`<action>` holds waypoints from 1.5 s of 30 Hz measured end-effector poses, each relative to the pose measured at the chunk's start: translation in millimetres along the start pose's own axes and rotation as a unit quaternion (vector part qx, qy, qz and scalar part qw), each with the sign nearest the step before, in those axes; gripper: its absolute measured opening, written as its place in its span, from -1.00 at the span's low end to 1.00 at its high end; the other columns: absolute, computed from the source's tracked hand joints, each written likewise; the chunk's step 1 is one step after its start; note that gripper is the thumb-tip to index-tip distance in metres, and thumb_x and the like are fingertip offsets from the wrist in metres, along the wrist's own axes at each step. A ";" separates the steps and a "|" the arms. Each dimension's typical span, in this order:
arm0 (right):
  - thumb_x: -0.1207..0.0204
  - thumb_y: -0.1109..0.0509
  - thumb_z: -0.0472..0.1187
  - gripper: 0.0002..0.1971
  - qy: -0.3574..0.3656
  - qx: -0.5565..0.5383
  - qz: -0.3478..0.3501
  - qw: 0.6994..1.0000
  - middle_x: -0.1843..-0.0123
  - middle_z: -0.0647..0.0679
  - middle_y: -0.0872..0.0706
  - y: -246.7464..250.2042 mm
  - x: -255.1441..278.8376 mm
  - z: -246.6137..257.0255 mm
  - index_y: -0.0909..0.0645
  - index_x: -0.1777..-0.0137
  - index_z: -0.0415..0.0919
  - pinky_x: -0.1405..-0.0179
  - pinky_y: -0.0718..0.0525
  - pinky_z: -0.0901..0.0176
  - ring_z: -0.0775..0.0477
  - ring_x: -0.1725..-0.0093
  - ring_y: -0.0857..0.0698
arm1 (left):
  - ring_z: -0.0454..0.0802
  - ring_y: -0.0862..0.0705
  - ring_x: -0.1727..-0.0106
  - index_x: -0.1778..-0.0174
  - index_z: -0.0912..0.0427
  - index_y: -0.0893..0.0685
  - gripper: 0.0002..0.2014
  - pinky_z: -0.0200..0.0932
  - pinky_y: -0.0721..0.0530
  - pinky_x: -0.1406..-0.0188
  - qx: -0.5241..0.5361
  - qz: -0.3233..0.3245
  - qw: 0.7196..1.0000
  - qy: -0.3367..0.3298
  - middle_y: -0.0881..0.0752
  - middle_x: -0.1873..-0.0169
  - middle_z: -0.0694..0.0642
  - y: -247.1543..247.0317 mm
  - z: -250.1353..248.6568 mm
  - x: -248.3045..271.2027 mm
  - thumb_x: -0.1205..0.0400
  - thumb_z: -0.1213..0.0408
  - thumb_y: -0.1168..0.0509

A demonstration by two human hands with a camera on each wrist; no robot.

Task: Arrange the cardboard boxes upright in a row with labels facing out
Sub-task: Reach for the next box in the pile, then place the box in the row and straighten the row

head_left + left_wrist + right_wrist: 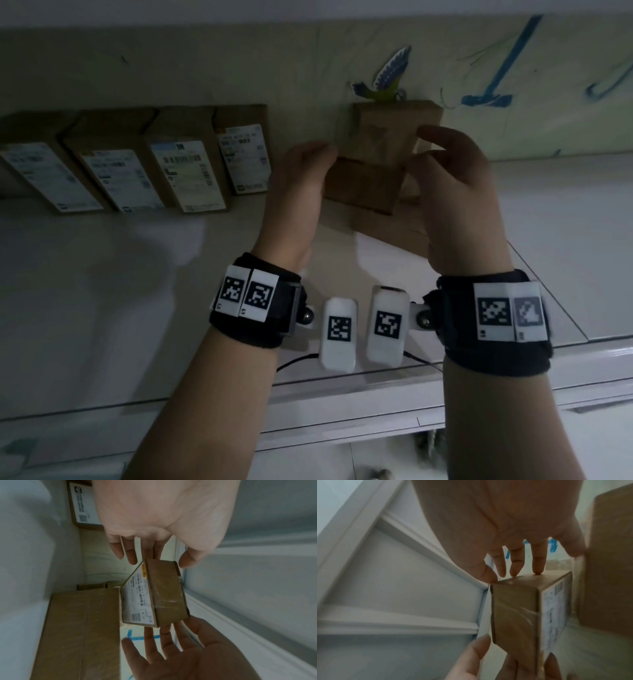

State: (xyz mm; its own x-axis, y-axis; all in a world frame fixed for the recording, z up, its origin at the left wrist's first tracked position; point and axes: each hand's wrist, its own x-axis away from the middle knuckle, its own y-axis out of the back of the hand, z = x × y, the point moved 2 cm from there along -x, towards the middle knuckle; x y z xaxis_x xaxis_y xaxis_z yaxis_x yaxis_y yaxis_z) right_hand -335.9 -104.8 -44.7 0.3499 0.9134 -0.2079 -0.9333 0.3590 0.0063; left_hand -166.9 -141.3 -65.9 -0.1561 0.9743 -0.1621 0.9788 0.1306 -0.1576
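Cardboard box (169, 592), brown, taped, white label (135, 599)
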 end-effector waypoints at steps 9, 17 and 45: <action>-0.69 -0.10 -0.63 -0.56 -0.033 -0.146 0.103 0.983 -0.11 -0.30 -0.81 -42.3 13.9 -7.0 -0.69 -0.36 -0.35 -0.01 -0.91 0.03 -0.21 -0.10 -0.87 | -0.12 -0.79 -0.29 -0.20 -0.06 -0.87 -0.73 -0.11 -0.64 -0.34 0.083 0.057 0.985 -0.139 -0.88 -0.11 -0.12 59.3 -27.4 17.2 -0.66 0.28 -0.36; -0.70 -0.24 -0.51 -0.61 -0.023 -0.099 0.143 0.984 -0.31 -0.43 -0.81 -76.7 24.0 -14.8 -0.73 -0.40 -0.25 -0.46 -0.69 -0.59 -0.49 -0.33 -0.80 | 0.01 -0.81 -0.39 -0.60 0.27 -0.66 -0.50 -0.03 -0.80 -0.33 -0.054 0.052 0.987 -0.145 -0.84 -0.36 0.11 99.5 -23.4 21.1 -0.70 0.52 -0.42; -0.56 -0.70 -0.09 -0.49 -0.023 0.132 0.065 0.989 -0.31 0.07 -0.85 -65.5 -24.3 -55.7 -0.65 -0.45 -0.10 -0.25 -0.86 -0.08 -0.01 -0.29 -0.84 | -0.02 -0.74 -0.08 -0.05 -0.03 -0.76 -0.88 -0.11 -0.60 -0.10 -0.080 -0.075 0.992 0.066 -0.80 -0.08 0.02 121.8 -0.5 -29.6 -0.76 0.26 -0.34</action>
State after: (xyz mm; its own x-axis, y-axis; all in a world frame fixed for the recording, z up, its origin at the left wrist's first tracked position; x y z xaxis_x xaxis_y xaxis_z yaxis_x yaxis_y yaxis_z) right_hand -287.8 -161.2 -94.5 0.2377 0.9606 -0.1442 -0.9195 0.2704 0.2854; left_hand -43.0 -154.1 -79.8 -0.2936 0.9558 -0.0173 0.9559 0.2935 -0.0122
